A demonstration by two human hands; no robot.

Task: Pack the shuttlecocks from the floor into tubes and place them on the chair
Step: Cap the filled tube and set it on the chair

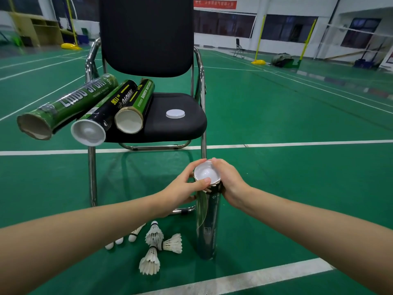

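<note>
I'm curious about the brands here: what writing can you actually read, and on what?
"SPORT" and "007": leftmost green tube on the chair, upside down; first word unclear.
"1136": middle black tube; brand unclear.
Third tube: too small.
Red wall banner: blurred.
Held tube: unreadable.

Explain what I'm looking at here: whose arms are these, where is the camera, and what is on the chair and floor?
There is no machine: a person wears one camera on the head, looking forward and down, so both bare arms reach in from the bottom. The left hand and right hand hold the top of a dark tube standing upright on the green court floor, with a white cap at its mouth. Loose shuttlecocks lie on the floor beside it. On the black chair lie three more tubes, their ends sticking out past the seat's left edge, plus a loose white lid.
</note>
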